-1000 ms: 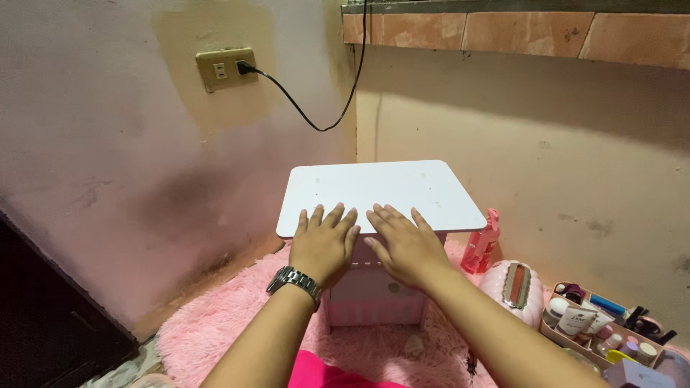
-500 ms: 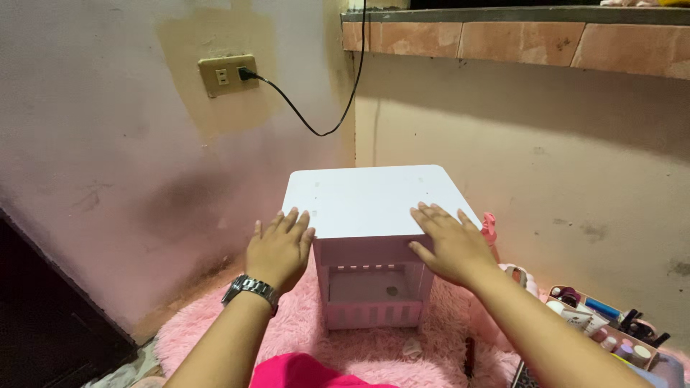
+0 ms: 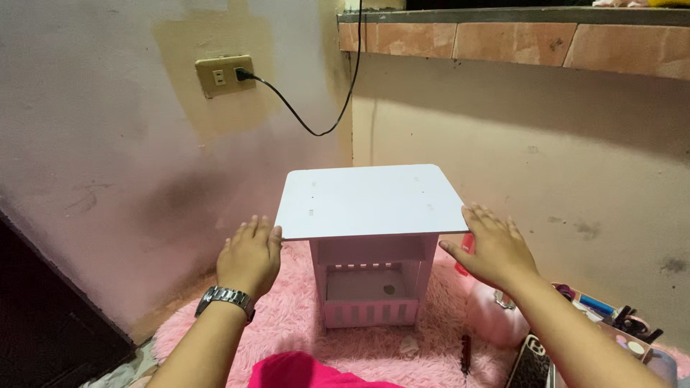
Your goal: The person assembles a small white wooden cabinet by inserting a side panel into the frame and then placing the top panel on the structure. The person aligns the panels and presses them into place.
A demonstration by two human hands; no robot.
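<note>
Left hand: open, palm down, fingers spread, at the near-left corner of the top panel; fingertips at or just under the edge, contact not certain. Steel watch on the wrist.

Right hand: open, fingers loosely spread, beside the panel's near-right corner, grasping nothing; whether it touches the edge cannot be told.

Top panel: flat white board, rounded corners, smooth matte face with small slots and holes. It lies level on the shelf unit, overhanging on both sides.

Shelf unit: small, white with pink tint, box-shaped, open front, slatted low rail. It stands on the rug, near the room corner.

Handling note, as a judgement: with a board seated on a light frame, both hands should work evenly from opposite corners, pressure straight down, keeping the overhang equal (a one-sided push would likely tip or skew it).

Rug: pink, long shaggy pile, soft and uneven footing.

Right, near: tray of small cosmetics, a pink rounded object partly hidden.

Far: rough painted walls, outlet with black cord, brick-faced ledge.
</note>
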